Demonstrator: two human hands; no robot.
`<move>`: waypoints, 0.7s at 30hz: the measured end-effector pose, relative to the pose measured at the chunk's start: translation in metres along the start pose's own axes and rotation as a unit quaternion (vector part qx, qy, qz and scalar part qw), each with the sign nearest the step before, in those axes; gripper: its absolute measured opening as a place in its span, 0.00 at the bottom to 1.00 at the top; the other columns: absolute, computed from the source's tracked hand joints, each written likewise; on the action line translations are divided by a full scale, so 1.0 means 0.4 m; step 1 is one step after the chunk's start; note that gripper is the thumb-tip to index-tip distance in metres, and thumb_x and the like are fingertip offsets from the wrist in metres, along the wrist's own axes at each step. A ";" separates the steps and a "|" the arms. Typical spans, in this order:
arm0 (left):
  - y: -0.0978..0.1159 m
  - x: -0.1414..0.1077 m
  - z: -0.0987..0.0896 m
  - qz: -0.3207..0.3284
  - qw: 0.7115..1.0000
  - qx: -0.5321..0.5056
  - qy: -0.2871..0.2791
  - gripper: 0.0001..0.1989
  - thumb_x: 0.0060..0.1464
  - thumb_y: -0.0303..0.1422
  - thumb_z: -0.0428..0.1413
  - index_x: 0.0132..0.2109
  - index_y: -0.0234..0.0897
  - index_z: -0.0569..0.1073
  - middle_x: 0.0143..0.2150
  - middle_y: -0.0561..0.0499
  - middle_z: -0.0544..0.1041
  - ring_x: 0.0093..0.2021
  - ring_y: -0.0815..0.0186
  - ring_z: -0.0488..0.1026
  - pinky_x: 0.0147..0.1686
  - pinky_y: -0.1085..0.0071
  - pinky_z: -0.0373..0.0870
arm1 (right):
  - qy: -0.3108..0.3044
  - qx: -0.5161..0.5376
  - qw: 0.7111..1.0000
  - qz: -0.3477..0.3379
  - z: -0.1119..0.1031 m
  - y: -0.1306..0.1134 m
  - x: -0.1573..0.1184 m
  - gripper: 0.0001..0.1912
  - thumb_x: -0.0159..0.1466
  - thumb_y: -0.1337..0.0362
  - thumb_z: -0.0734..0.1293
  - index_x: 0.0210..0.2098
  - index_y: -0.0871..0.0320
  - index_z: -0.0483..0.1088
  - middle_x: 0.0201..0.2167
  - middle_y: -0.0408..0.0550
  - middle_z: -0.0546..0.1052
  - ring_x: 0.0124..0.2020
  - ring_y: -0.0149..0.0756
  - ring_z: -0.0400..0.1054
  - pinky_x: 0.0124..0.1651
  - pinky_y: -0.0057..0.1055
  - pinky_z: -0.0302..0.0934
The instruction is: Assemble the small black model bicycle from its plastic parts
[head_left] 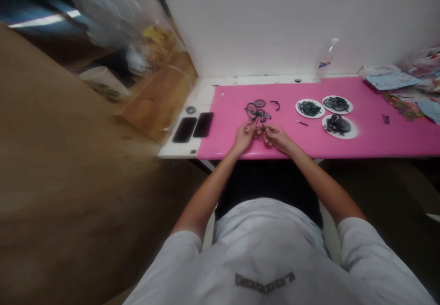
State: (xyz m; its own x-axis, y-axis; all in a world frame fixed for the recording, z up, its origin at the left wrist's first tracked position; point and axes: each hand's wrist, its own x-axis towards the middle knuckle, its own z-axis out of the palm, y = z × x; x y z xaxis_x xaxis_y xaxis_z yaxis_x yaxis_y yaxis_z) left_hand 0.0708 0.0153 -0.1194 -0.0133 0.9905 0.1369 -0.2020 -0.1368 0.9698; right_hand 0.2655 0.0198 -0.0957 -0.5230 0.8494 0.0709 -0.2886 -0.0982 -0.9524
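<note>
A small black miniature bicycle (252,110), partly assembled, is at the near middle of the pink mat, its spoked wheel toward the left. My left hand (245,135) is closed, fingertips pinched at the bicycle's near end. From the other side my right hand (277,138) pinches a thin dark part of it, close to the left fingertips. The fingers hide exactly where they grip. A loose dark wheel (260,103) lies just beyond the bicycle, and a curved black piece (275,105) rests to its right.
Three white plates of dark parts, one holding thin pieces (310,115), stand right of my hands. A small screwdriver (301,122) lies nearer. Two phones (184,130) lie at the table's left end. A clear bottle (327,60) stands by the wall; papers (392,81) are at far right.
</note>
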 end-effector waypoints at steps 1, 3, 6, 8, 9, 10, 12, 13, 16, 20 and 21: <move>0.001 0.000 0.002 -0.010 1.000 -0.004 0.007 0.28 0.66 0.46 0.67 0.63 0.30 0.77 0.37 0.45 0.86 0.35 0.63 0.83 0.38 0.69 0.81 | 0.016 -0.019 1.000 -0.004 0.001 -0.007 -0.002 0.30 0.63 0.43 0.81 0.55 0.55 0.77 0.34 0.43 0.81 0.23 0.27 0.66 0.22 0.24 0.59; 0.006 -0.002 0.008 -0.021 0.999 -0.007 0.025 0.23 0.68 0.46 0.65 0.58 0.31 0.78 0.39 0.43 0.85 0.34 0.63 0.84 0.38 0.68 0.81 | 0.042 -0.077 0.996 -0.009 0.000 -0.029 -0.007 0.30 0.63 0.43 0.80 0.55 0.56 0.79 0.31 0.43 0.79 0.24 0.29 0.68 0.25 0.26 0.62; 0.017 -0.007 0.014 -0.015 0.998 -0.009 0.053 0.16 0.72 0.44 0.61 0.49 0.32 0.78 0.36 0.45 0.83 0.29 0.66 0.80 0.34 0.69 0.79 | 0.058 -0.212 0.975 -0.029 -0.004 -0.074 -0.015 0.24 0.66 0.46 0.78 0.54 0.56 0.82 0.44 0.53 0.84 0.34 0.36 0.74 0.35 0.33 0.70; 0.024 -0.011 0.012 -0.009 0.997 -0.006 0.081 0.15 0.73 0.44 0.59 0.45 0.34 0.77 0.28 0.50 0.78 0.24 0.68 0.74 0.27 0.72 0.73 | 0.064 -0.316 0.944 -0.068 -0.007 -0.100 -0.021 0.19 0.68 0.50 0.77 0.53 0.55 0.84 0.49 0.55 0.84 0.40 0.41 0.74 0.44 0.39 0.72; 0.027 -0.012 0.010 -0.004 0.995 -0.005 0.100 0.15 0.73 0.44 0.58 0.44 0.35 0.77 0.24 0.54 0.74 0.21 0.70 0.70 0.24 0.73 0.68 | 0.063 -0.361 0.927 -0.084 -0.008 -0.108 -0.023 0.18 0.69 0.52 0.76 0.52 0.55 0.85 0.50 0.55 0.84 0.42 0.42 0.74 0.49 0.41 0.72; 0.031 -0.013 0.007 0.001 0.993 -0.008 0.121 0.16 0.74 0.44 0.57 0.41 0.37 0.76 0.21 0.57 0.69 0.18 0.71 0.64 0.21 0.74 0.62 | 0.059 -0.401 0.909 -0.095 -0.009 -0.113 -0.026 0.16 0.70 0.53 0.75 0.52 0.54 0.85 0.49 0.55 0.84 0.42 0.43 0.73 0.52 0.43 0.71; 0.037 -0.014 0.002 0.015 0.986 -0.021 0.165 0.16 0.74 0.43 0.56 0.37 0.39 0.73 0.19 0.60 0.62 0.17 0.72 0.56 0.19 0.74 0.53 | 0.048 -0.462 0.880 -0.097 -0.009 -0.111 -0.029 0.14 0.71 0.56 0.74 0.53 0.53 0.86 0.47 0.54 0.83 0.42 0.43 0.72 0.55 0.44 0.69; 0.041 -0.014 0.000 0.022 0.982 -0.028 0.184 0.17 0.74 0.43 0.55 0.36 0.39 0.71 0.19 0.61 0.60 0.17 0.72 0.54 0.19 0.74 0.50 | 0.045 -0.485 0.869 -0.090 -0.009 -0.105 -0.029 0.14 0.71 0.57 0.73 0.52 0.52 0.86 0.46 0.54 0.82 0.42 0.43 0.71 0.55 0.43 0.68; 0.048 -0.014 0.000 0.045 0.974 -0.030 0.219 0.17 0.74 0.42 0.55 0.35 0.39 0.71 0.21 0.60 0.60 0.19 0.72 0.54 0.20 0.73 0.50 | 0.044 -0.536 0.840 -0.068 -0.006 -0.081 -0.029 0.12 0.72 0.59 0.72 0.52 0.52 0.86 0.44 0.53 0.80 0.42 0.43 0.71 0.53 0.41 0.67; 0.061 -0.023 0.009 0.086 0.971 -0.003 0.222 0.20 0.74 0.46 0.56 0.35 0.39 0.71 0.22 0.58 0.62 0.21 0.71 0.57 0.22 0.73 0.55 | 0.051 -0.575 0.814 -0.065 -0.003 -0.059 -0.031 0.14 0.73 0.57 0.71 0.55 0.53 0.85 0.45 0.54 0.79 0.42 0.43 0.71 0.49 0.39 0.68; 0.068 -0.027 0.012 0.100 0.971 0.006 0.217 0.20 0.74 0.47 0.57 0.35 0.39 0.72 0.22 0.58 0.62 0.21 0.71 0.58 0.23 0.73 0.56 | 0.058 -0.577 0.812 -0.065 -0.003 -0.058 -0.032 0.15 0.73 0.56 0.72 0.55 0.52 0.84 0.47 0.54 0.79 0.43 0.44 0.71 0.49 0.39 0.68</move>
State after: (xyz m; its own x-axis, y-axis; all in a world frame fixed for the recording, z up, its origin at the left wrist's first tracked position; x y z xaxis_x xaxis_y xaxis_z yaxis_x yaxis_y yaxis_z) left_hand 0.0701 0.0009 -0.0934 -0.4635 0.8568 0.2261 -0.1421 -0.3238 0.9354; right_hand 0.2798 0.0117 -0.0750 -0.4497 0.8637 0.2275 0.6434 0.4899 -0.5882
